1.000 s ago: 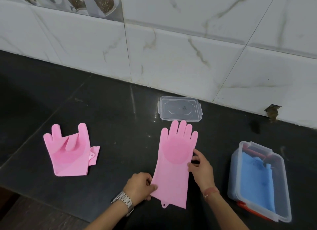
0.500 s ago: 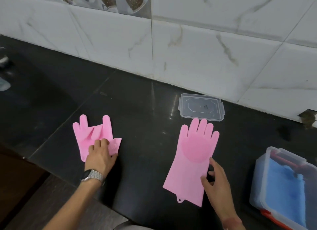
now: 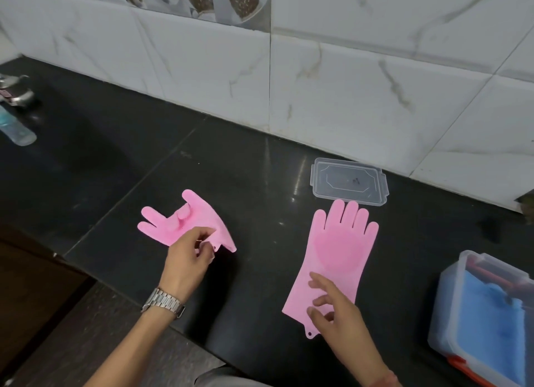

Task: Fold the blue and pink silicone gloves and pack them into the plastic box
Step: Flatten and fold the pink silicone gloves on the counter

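Note:
One pink glove lies flat and palm-up on the black counter, fingers pointing at the wall. My right hand rests on its cuff with fingers spread. A second pink glove, crumpled with a finger bent over, is lifted at the left; my left hand pinches its cuff edge. The clear plastic box stands at the right edge with the blue glove folded inside. Its clear lid lies by the wall.
The black counter runs to a tiled wall behind. Its front edge crosses diagonally under my left wrist. At the far left stand a metal tap and a clear bottle. An orange-red piece shows under the box.
My left hand has left the flat glove, reached to the second pink glove and picked it up by its cuff. My right hand has shifted onto the flat glove's cuff. The view has panned left.

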The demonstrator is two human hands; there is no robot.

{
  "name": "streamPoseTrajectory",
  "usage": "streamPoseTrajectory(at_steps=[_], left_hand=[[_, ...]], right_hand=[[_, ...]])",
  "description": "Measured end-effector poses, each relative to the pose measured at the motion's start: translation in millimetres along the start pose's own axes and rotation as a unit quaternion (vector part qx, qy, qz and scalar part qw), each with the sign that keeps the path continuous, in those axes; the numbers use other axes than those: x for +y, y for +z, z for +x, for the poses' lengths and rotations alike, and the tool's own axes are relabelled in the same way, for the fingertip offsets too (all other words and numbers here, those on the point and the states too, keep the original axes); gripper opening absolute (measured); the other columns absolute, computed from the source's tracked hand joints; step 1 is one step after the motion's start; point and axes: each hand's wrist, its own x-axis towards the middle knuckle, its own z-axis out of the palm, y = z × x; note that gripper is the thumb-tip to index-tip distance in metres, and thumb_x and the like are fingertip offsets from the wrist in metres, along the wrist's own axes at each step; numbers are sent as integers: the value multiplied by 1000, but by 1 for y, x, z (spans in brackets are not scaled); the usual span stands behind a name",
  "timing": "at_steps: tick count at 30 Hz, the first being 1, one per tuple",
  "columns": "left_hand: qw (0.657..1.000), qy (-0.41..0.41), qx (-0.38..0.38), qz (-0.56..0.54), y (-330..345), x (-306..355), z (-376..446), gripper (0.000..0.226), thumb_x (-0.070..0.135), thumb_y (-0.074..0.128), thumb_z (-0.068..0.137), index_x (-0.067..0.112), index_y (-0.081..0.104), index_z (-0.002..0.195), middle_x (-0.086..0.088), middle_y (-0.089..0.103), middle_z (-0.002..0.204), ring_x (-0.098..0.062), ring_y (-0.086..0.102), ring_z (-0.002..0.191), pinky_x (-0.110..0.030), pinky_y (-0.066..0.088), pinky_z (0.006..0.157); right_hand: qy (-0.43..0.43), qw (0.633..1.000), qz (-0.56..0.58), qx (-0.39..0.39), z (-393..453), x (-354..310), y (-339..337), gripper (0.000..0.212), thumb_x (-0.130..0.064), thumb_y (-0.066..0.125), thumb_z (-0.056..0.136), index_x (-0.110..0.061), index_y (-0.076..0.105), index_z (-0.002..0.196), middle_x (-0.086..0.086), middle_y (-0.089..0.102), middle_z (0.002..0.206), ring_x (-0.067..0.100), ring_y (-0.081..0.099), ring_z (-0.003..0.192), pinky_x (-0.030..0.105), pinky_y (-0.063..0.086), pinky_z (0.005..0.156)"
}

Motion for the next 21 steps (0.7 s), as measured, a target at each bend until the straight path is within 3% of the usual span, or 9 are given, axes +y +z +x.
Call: streamPoseTrajectory(at_steps=[3, 6, 8, 10, 12, 15, 17, 19, 21], left_hand=[[998, 34, -7, -46, -2, 36, -9, 30, 7, 48, 91, 33, 63, 88, 6, 65, 70, 2, 63, 57, -7, 42, 53], [995, 88, -14, -39, -1, 75, -23, 28, 13, 48, 93, 35, 58, 77, 9, 58, 64, 4, 56, 55, -8, 36, 49], [989, 135, -35, -47, 2, 102, -34, 22, 17, 51, 96, 30, 60, 80, 13, 59, 66, 0, 54, 59, -11, 33, 54], [976, 183, -72, -98, 5, 125, -47, 19, 28, 53, 96, 25, 58, 78, 12, 58, 64, -1, 51, 57, -13, 34, 53], [954, 208, -120, -179, 6, 145, -61, 26, 41, 51, 96, 23, 56, 78, 2, 58, 68, -7, 53, 56, -23, 42, 50], [916, 177, -144, -328, 6, 164, -77, 36, 52, 50, 93, 18, 58, 86, -5, 60, 75, -28, 60, 64, -45, 51, 54], [888, 119, -130, -424, 9, 165, -78, 38, 53, 53, 90, 16, 58, 84, -8, 56, 78, -28, 54, 69, -45, 45, 61], [856, 52, -122, -500, 15, 156, -73, 40, 47, 56, 90, 7, 56, 89, -11, 54, 85, -24, 51, 79, -42, 42, 69], [835, -14, -121, -536, 23, 137, -70, 36, 40, 57, 90, 4, 56, 91, -11, 56, 89, -21, 54, 83, -36, 45, 71]], right_hand=[[-3, 997, 57, -58, -4, -14, 2, 39, -17, 57, 95, -48, 52, 118, -29, 62, 107, -7, 60, 93, 10, 52, 66], [44, 981, 146, -117, -6, -23, 3, 28, -17, 48, 101, -30, 60, 121, -13, 69, 110, 7, 67, 92, 21, 57, 73], [99, 953, 240, -155, -8, -28, 7, 26, -28, 47, 101, -27, 60, 124, -7, 71, 114, 12, 70, 96, 25, 58, 77], [151, 907, 347, -188, -8, -30, 11, 36, -45, 48, 98, -30, 56, 129, -6, 70, 120, 16, 69, 104, 30, 58, 82], [176, 850, 450, -211, -7, -30, 16, 50, -64, 49, 90, -37, 55, 131, -4, 65, 130, 19, 65, 114, 40, 54, 94], [154, 727, 629, -228, -6, -26, 15, 64, -75, 45, 85, -37, 52, 135, -1, 51, 146, 24, 48, 134, 56, 29, 114], [124, 693, 690, -165, -7, -27, 8, 71, -70, 40, 91, -25, 40, 146, 8, 35, 156, 32, 29, 145, 57, 15, 119], [92, 667, 733, -93, -6, -27, -2, 69, -61, 47, 94, -19, 39, 147, 10, 38, 154, 32, 31, 144, 55, 24, 117], [82, 655, 751, -16, -5, -28, -15, 61, -53, 52, 93, -19, 47, 143, 9, 50, 146, 30, 45, 136, 51, 41, 107]])
